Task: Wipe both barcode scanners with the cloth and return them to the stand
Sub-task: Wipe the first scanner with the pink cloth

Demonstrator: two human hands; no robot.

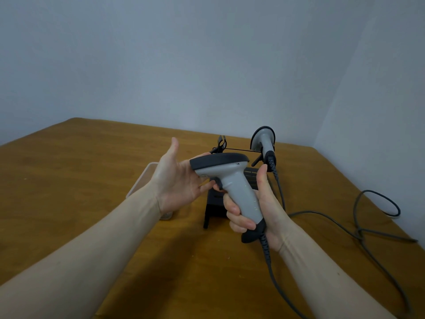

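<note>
My right hand (257, 210) is wrapped around the grey handle of a barcode scanner (232, 180) with a black head, held above the table. My left hand (177, 178) is spread, palm toward the scanner's black head, its fingers touching the underside of the head. A second grey scanner (263, 140) stands head-up at the back right on the black stand (215, 207), which is partly hidden behind the held scanner. No cloth is visible.
A clear plastic container (147, 178) lies behind my left wrist on the wooden table (80, 180). Grey cables (358, 229) loop over the right side of the table, close to its right edge. A small black clip (220, 142) stands at the back.
</note>
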